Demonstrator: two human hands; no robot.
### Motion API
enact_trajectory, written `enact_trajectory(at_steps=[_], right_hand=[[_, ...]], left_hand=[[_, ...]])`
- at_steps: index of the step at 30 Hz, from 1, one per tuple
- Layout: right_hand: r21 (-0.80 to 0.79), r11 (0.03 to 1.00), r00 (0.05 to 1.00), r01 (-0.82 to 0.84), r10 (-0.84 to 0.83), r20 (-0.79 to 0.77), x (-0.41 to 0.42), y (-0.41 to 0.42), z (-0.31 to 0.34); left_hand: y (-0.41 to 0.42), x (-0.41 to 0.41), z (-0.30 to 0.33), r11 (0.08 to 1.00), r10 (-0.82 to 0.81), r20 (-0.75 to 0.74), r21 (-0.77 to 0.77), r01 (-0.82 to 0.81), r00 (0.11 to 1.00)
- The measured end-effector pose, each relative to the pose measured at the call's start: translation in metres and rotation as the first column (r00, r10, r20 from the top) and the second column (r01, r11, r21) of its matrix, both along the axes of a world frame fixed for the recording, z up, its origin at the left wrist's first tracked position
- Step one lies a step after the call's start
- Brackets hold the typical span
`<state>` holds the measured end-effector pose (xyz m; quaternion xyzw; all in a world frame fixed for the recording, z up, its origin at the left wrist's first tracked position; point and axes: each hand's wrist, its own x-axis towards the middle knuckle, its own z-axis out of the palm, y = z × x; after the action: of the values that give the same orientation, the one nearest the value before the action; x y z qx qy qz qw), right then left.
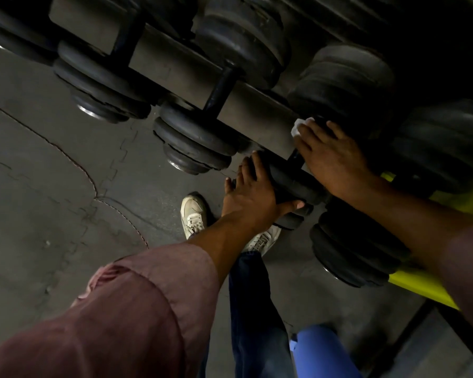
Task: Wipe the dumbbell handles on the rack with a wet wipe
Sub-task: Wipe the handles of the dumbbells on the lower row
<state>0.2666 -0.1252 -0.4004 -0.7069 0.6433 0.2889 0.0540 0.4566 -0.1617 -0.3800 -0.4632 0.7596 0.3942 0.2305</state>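
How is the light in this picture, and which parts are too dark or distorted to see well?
Head view: dim overall; the top right corner behind the dumbbells falls into near black. The floor is lit evenly, with small glints on the metal end caps. The wet wipe under the right hand is the brightest spot. Wide-angle tilt skews the rack; the sleeve nearby looks soft.

Dumbbells [194, 132] ~5 (some cut off); wipe [298, 126] x1; hands x2.
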Motion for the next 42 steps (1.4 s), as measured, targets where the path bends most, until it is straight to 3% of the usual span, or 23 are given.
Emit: enact_trajectory(at_steps=[5,10,16,21,24,27,31,36,42], right_hand=[[0.116,0.959,0.903,-0.258,0.282,-0.325,0.008,-0.019,0.016],[0.169,0.942,0.848,-0.291,0.336,-0.41,0.008,-0.018,0.019],[0.277,0.952,0.951,-0.127,0.196,-0.238,0.015,-0.044,0.006],[0.555,0.831,0.979,0.017,0.099,-0.179,0.029,-0.07,-0.002],[0.614,0.789,0.997,-0.001,0.047,-0.058,0.033,-0.072,-0.006],[0.568,0.821,0.991,-0.05,-0.029,0.129,0.02,-0.066,-0.004],[0.438,0.898,0.9,-0.041,-0.157,0.407,0.002,-0.053,0.004],[0.137,0.991,0.778,0.002,-0.087,0.622,0.002,-0.034,0.014],[0.191,0.951,0.608,0.244,-0.304,0.733,0.001,-0.01,-0.002]], left_hand=[[0.0,0.0,-0.001,1.0,0.014,-0.015,-0.006,-0.014,1.0],[0.001,0.0,-0.003,1.0,0.026,-0.027,0.002,-0.026,0.999],[0.001,0.001,-0.005,1.0,0.016,-0.027,-0.012,-0.017,0.999],[0.001,0.001,-0.005,1.0,0.001,-0.031,-0.027,-0.001,1.0],[0.001,0.002,-0.006,1.0,0.009,-0.034,-0.02,-0.01,0.999],[0.002,0.002,-0.006,1.0,0.005,-0.037,-0.028,-0.006,0.999],[0.002,0.001,-0.006,0.999,-0.001,-0.038,-0.037,-0.001,0.999],[0.003,0.002,-0.007,0.999,0.011,-0.061,-0.037,-0.013,0.998],[0.003,0.002,-0.004,1.0,0.011,-0.028,-0.024,-0.012,1.0]])
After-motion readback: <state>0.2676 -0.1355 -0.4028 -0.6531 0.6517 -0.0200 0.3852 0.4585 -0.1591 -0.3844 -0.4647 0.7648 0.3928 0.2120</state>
